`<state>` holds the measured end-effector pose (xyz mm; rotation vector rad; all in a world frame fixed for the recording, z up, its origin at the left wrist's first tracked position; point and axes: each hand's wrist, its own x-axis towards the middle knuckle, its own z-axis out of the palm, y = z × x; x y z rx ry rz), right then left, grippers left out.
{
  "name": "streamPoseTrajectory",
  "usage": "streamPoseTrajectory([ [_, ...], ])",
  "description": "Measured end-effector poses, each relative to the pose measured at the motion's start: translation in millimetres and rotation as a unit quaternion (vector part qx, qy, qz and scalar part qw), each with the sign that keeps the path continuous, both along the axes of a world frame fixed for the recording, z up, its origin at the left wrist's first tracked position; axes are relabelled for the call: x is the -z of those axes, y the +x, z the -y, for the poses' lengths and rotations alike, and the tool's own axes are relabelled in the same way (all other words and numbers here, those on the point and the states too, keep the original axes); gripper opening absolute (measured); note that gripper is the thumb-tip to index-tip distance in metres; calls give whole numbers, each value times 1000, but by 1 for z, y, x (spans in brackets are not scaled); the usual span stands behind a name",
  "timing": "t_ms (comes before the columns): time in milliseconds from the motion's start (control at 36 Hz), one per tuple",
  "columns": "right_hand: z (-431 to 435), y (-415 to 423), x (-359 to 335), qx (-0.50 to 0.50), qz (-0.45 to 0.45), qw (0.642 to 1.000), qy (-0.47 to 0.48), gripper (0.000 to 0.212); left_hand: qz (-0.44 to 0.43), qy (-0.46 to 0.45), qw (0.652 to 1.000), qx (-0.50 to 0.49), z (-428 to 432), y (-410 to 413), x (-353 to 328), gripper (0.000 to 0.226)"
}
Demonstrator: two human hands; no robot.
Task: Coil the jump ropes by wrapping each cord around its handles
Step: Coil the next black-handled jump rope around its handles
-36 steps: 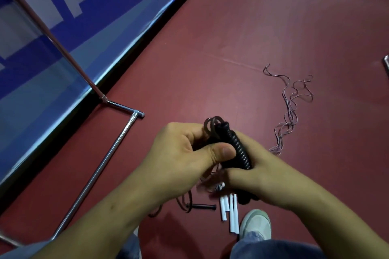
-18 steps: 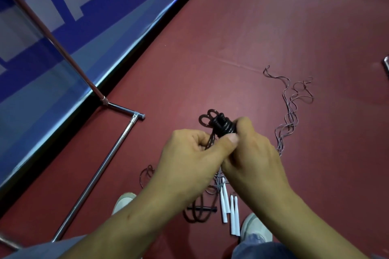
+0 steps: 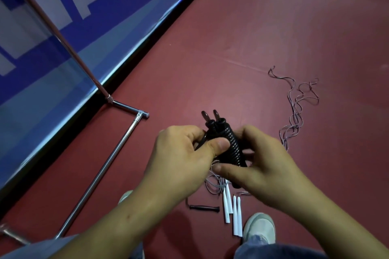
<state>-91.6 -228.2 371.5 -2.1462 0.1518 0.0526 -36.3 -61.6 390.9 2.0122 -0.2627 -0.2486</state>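
Gripping: left hand [image 3: 179, 160], right hand [image 3: 263, 170] clasp one coiled black jump rope [image 3: 232, 145]
Floor [image 3: 273, 27]: four white handles [image 3: 235, 221], one black handle [image 3: 204, 208]

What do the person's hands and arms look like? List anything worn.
The left hand and right hand are bare: no gloves or rings visible. The left forearm and right forearm are also bare, with no sleeves, watch or bands in view.
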Motion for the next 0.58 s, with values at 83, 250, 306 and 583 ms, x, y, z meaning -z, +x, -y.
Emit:
streamPoseTrajectory([
  [83, 1, 2, -4, 15, 15, 1000, -20, 44, 0, -1, 1000, 22, 1, -4, 0, 47],
  [250, -5, 5, -2, 4, 54, 998, -21, 28, -2, -10, 999, 31, 10, -12, 1, 52],
  [306, -9, 5, -1, 11, 46, 999, 22, 25, -19, -18, 999, 20, 12, -11, 2, 50],
  [583, -22, 4, 4, 87, 60, 988, -112, 26, -49, -27, 998, -9, 20, -22, -4, 49],
])
